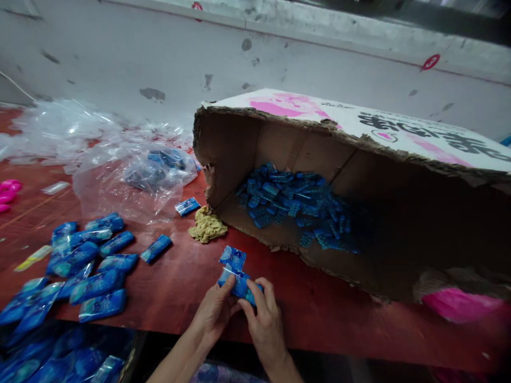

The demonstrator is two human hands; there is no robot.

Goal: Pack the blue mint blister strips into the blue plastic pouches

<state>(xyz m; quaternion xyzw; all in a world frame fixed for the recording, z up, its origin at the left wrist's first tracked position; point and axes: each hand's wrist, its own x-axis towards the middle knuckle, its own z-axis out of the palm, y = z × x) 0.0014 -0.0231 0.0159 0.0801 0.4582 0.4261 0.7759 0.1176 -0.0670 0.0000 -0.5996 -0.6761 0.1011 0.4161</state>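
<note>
Holding: both hands share one blue packet (240, 285) above the front part of the red tabletop (175, 287).
Left hand: this hand (213, 313) is closed on the packet's near left part, thumb lying on top; its other fingers are mostly hidden beneath.
Right hand: this hand (265, 318) pinches the packet's right end between thumb and fingers.
Blue packet: it lies at the fingertips of both hands, between them and slightly beyond, tilted down toward the right hand.
Flat blue packet (232, 257): just past the held one, away from the hands; whether the two touch cannot be told.
Yellow cloth (207, 225): crumpled, farther out, beside the carton's torn edge.
Carton (229, 154): on its side to the right, open toward the person, with a pile of small blue packs (287, 199) inside.
Packet heap (98, 287): filled blue packets on the tabletop, well to the left of the left hand.
</note>
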